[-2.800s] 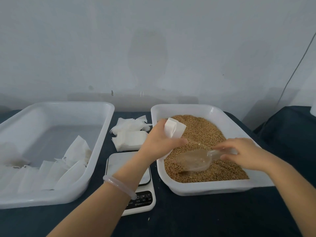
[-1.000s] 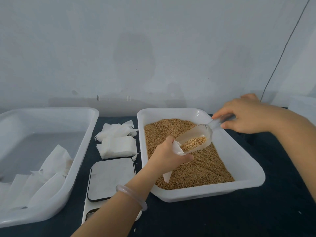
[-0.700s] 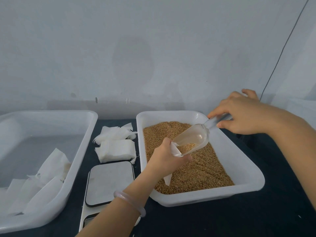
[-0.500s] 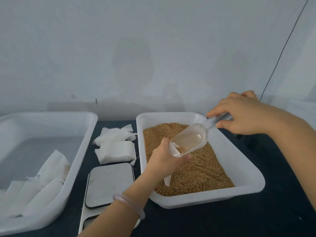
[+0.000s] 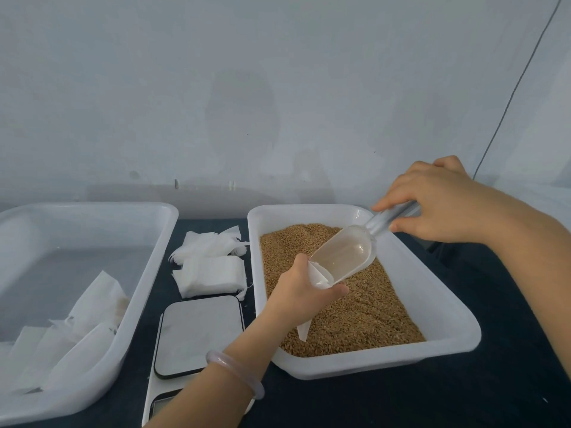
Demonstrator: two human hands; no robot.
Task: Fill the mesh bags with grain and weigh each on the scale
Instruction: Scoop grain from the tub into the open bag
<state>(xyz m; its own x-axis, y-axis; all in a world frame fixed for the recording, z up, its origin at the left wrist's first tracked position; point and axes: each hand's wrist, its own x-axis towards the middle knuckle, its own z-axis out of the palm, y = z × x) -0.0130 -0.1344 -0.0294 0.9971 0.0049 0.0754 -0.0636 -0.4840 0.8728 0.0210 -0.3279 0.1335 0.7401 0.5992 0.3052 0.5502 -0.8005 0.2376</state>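
Observation:
My left hand (image 5: 301,293) grips a white mesh bag (image 5: 318,274) over the white tray of brown grain (image 5: 445,307). The bag's mouth faces up and its lower tip hangs below my palm. My right hand (image 5: 438,205) holds the handle of a clear plastic scoop (image 5: 346,254), tilted down with its lip in the bag's mouth. The scoop looks empty. A white scale (image 5: 197,335) with a grey platform lies left of the grain tray, under my left forearm, with nothing on it.
A stack of empty white bags (image 5: 210,264) lies behind the scale. At the left stands a large white tray (image 5: 148,273) holding several white bags in its near corner. The table is dark; a pale wall rises close behind.
The scoop rose loaded from the grain, tipped into the bag's mouth, and its grain has run out into the bag. My left hand kept hold of the bag over the tray.

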